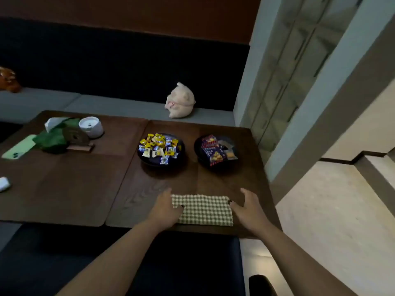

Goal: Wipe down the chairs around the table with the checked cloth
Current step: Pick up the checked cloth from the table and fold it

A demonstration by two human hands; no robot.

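A beige-and-brown checked cloth (pixel 204 210), folded into a flat rectangle, lies on the near right part of a dark brown wooden table (pixel 89 189), close to its front edge. The person's left hand (pixel 165 207) rests at the cloth's left end with its fingers loosely bent and the fingertips touching the fabric, not gripping it. The right hand (pixel 248 207) is at the cloth's right end, fingers spread and gently curved, the thumb raised; its fingertips meet the cloth's edge. Behind the cloth stand two dark round bowls: one filled with yellow and white wrapped sweets (pixel 161 149), the other holding red and purple snack packets (pixel 217 151). Further left on the table are a white round container (pixel 91 127), a green tissue pouch (pixel 54 137) and a pale green phone (pixel 18 147). A cream plush toy (pixel 180 101) sits on the grey bench seat (pixel 119 105) beyond the table. A dark blue chair seat (pixel 188 263) shows below the forearms
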